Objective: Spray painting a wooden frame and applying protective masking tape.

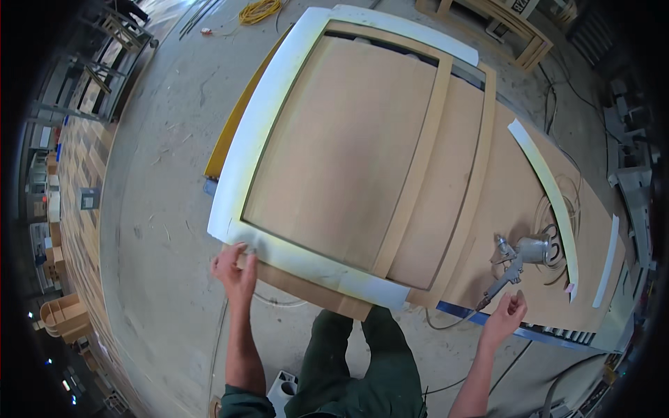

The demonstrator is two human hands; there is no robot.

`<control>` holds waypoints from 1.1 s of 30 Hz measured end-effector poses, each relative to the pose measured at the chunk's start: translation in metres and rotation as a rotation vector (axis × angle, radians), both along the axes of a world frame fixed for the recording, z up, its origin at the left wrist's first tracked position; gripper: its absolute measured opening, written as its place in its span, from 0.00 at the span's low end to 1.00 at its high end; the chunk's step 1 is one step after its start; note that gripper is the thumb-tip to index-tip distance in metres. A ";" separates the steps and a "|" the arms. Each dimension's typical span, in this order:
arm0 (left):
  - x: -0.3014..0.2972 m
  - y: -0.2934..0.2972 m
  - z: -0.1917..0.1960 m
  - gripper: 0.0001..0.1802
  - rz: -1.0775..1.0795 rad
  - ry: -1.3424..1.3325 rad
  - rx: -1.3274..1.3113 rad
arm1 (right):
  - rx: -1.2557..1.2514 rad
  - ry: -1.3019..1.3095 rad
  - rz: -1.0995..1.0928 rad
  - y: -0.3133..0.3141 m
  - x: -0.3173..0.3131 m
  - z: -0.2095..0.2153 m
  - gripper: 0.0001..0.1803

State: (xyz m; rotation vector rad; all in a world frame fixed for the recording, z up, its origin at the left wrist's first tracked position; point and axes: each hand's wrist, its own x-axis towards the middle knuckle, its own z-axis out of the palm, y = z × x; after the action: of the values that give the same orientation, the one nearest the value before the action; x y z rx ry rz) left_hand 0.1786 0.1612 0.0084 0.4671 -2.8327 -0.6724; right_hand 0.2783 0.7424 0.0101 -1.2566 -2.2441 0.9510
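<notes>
My left hand [235, 270] presses flat, fingers spread, on the white frame [259, 118] corner. My right hand [505, 317] hovers open just below the spray gun [514, 261], whose handle slants toward it.

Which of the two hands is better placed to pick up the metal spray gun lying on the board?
The right hand, probably. It hovers open just beside the handle end of the spray gun, while the left hand rests on the near corner of the white frame, far across the board.
</notes>
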 end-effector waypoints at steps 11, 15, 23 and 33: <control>-0.111 -0.134 -0.045 0.36 0.299 -0.079 0.375 | -0.028 -0.239 0.260 -0.067 -0.061 -0.037 0.22; -0.126 -0.163 -0.053 0.38 0.213 -0.158 0.453 | 0.028 -0.358 0.220 -0.080 -0.083 -0.041 0.21; -0.132 -0.164 -0.058 0.16 0.285 -0.332 0.699 | -0.496 0.017 -0.007 -0.068 -0.092 -0.078 0.20; -0.140 -0.153 -0.047 0.16 0.274 -0.456 0.826 | -0.577 0.118 -0.075 -0.085 -0.119 -0.042 0.13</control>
State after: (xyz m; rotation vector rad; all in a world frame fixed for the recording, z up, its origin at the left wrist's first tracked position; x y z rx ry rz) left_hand 0.0386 0.0085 -0.0383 1.2353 -2.6376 -1.8622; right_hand 0.1592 0.6575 -0.0319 -1.4477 -1.8756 1.6705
